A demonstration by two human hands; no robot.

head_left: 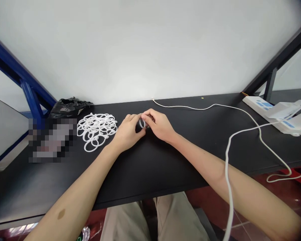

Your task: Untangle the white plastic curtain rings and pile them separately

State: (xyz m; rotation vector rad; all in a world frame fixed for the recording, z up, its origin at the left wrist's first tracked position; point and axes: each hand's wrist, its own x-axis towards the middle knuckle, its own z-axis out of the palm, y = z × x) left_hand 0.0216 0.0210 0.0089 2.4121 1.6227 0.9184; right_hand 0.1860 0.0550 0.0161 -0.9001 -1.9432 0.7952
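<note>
Between my two hands, just above the middle of the black table, is a small white ring [142,123]. My left hand [128,131] has its fingers closed on the ring's left side, with the thumb below. From the other side my right hand [158,123] pinches the ring near its top. Part of the ring is hidden behind the fingers. A loose pile of white plastic rings [97,127], each with a small knob, lies on the table to the left of my left hand.
The black table [150,177] runs along a pale wall. A crumpled black plastic bag [67,106] and a blurred-out item [54,139] lie at left. A white cable [228,160] loops across my right forearm. White boxes [278,113] with blue labels stand at right.
</note>
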